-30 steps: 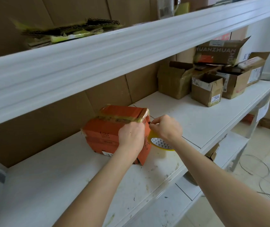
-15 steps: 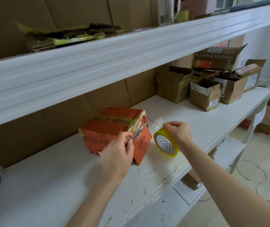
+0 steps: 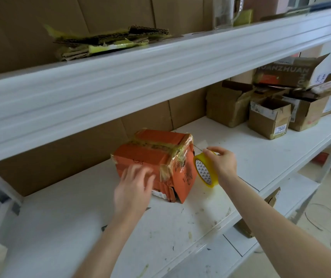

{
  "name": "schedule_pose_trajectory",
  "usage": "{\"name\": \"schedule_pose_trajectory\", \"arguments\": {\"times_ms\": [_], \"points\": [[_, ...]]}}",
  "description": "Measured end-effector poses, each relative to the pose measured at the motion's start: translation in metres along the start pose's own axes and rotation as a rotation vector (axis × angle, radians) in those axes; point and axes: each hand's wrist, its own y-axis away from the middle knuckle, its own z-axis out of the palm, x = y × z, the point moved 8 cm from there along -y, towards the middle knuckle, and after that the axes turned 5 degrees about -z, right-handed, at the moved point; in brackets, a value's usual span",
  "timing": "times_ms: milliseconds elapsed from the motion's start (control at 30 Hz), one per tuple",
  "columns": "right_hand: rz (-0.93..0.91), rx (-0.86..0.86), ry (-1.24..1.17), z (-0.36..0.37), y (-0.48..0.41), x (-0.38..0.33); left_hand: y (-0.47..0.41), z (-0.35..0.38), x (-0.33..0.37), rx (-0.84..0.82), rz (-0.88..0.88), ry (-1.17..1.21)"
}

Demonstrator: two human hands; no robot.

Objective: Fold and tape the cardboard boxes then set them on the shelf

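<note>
An orange cardboard box (image 3: 156,155), closed and crossed with glossy yellowish tape, sits on the white middle shelf (image 3: 180,227). My left hand (image 3: 134,187) is blurred, its fingers spread flat against the box's near face. Just right of the box, my right hand (image 3: 220,165) grips a roll of yellow tape (image 3: 205,172) that stands on edge. No strip of tape is visible between the roll and the box.
Several open brown cardboard boxes (image 3: 271,117) crowd the right end of the same shelf. Flattened cardboard pieces (image 3: 108,43) lie on the upper shelf (image 3: 160,73). Brown cardboard sheets line the back. A lower shelf and tiled floor show at the right.
The stretched tape strip my left hand held is gone; that hand now presses flat on the box's near face. The roll stays in my right hand, a little right of the box.
</note>
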Motion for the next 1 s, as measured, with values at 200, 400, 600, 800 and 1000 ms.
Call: {"name": "schedule_pose_trajectory", "arguments": {"times_ms": [200, 400, 600, 800, 1000], "points": [[-0.025, 0.009, 0.001, -0.004, 0.0, -0.004, -0.088, 0.078, 0.066, -0.464, -0.116, -0.144], [-0.02, 0.034, -0.045, -0.013, -0.011, 0.001, -0.084, 0.104, 0.069, -0.461, -0.086, -0.371], [-0.048, 0.164, -0.116, -0.033, -0.028, -0.006, -0.067, 0.085, 0.079, -0.471, 0.132, -0.118], [-0.078, 0.133, -0.105, -0.029, -0.028, -0.013, -0.039, 0.055, 0.039, -0.399, 0.072, 0.045], [-0.086, 0.092, -0.126, -0.021, -0.019, -0.016, -0.028, 0.058, 0.031, -0.26, -0.009, -0.081]]}}
